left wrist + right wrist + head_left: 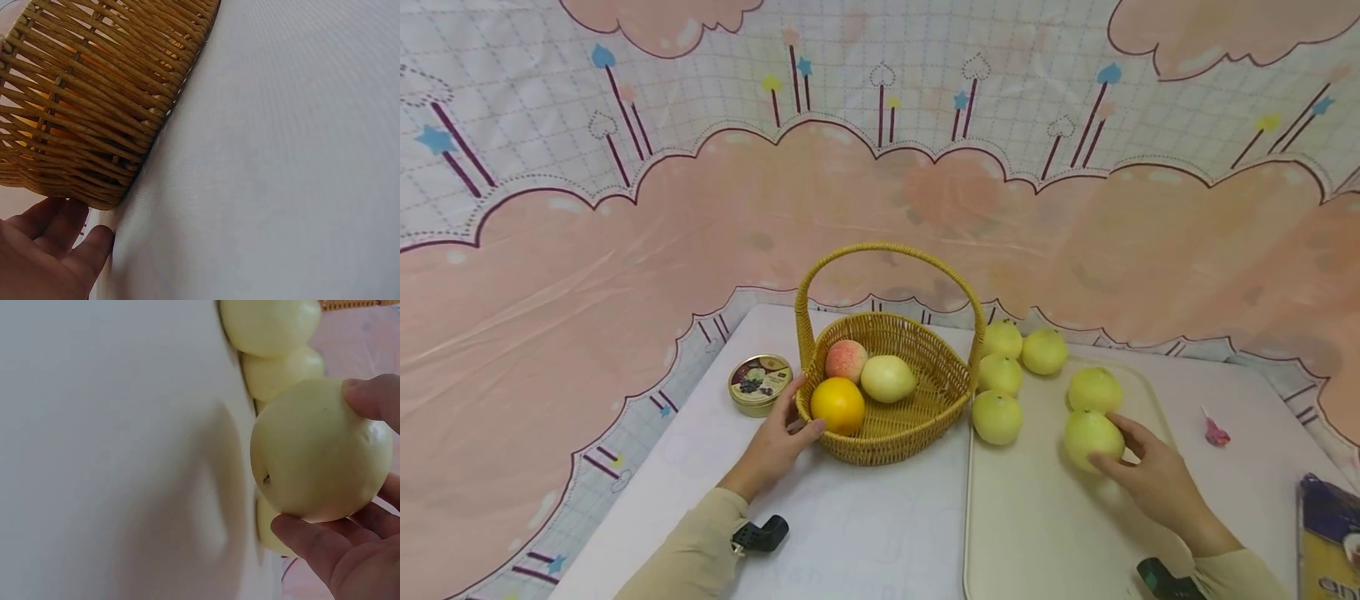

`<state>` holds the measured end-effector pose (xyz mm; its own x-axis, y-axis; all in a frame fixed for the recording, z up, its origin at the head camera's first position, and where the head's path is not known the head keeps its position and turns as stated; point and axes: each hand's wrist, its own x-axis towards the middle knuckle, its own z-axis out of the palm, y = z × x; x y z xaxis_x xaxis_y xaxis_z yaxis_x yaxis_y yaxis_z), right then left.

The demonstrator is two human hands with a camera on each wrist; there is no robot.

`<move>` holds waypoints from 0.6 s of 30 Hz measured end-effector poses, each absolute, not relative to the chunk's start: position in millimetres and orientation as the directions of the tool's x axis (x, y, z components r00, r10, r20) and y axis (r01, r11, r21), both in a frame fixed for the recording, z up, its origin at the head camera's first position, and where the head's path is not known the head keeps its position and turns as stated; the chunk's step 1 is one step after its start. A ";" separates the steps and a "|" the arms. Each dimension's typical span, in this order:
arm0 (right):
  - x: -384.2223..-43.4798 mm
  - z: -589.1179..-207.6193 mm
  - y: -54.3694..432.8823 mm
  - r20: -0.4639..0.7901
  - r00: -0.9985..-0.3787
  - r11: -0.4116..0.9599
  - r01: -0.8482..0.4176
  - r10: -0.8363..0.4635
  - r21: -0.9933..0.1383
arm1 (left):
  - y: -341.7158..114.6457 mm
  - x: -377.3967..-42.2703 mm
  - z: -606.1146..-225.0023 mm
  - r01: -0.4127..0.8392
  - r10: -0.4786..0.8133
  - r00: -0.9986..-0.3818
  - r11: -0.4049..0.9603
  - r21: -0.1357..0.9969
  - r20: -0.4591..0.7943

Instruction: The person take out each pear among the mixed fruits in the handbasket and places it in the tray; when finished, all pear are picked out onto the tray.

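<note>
My right hand [1161,483] holds a pale green round fruit [319,450] between thumb and fingers, just above the cream tray [1037,533]. Another such fruit [1095,387] sits right behind it. Several more green fruits [997,417] stand in a cluster along the tray's left side. My left hand [778,442] holds the left end of a wicker basket [880,450], its thumb near the rim; the left wrist view shows fingers against the outer weave. Inside the basket lie an orange [838,407], a peach [846,361] and a pale yellow oval fruit [887,379].
A round tin [760,383] with grapes on its lid stands left of the basket. The basket's tall handle [891,247] arches above it. Right of the tray lie a small pink item [1216,433] and a dark and yellow package [1330,542]. A patterned cloth hangs behind the table.
</note>
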<state>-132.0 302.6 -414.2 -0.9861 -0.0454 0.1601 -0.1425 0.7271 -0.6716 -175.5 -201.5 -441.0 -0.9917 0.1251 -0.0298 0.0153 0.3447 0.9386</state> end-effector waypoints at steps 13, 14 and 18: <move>-134.7 -418.9 308.4 0.102 -0.994 0.731 -0.100 -0.041 -0.675 | -201.9 -175.6 -441.7 0.014 0.124 -0.992 0.345 0.939 -0.031; -134.9 -418.9 309.8 0.098 -0.994 0.737 -0.095 -0.039 -0.669 | -202.0 -175.6 -441.8 0.017 0.126 -0.992 0.345 0.938 -0.029; -134.4 -419.3 314.9 0.068 -0.997 0.752 -0.063 -0.025 -0.656 | -202.7 -175.5 -441.8 0.027 0.132 -0.991 0.344 0.939 -0.020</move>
<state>-134.4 314.9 -419.3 -0.9974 -0.0250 0.0677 -0.0633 0.7524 -0.6557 -175.5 -202.7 -441.8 -0.9910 0.1324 -0.0198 0.0272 0.3441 0.9385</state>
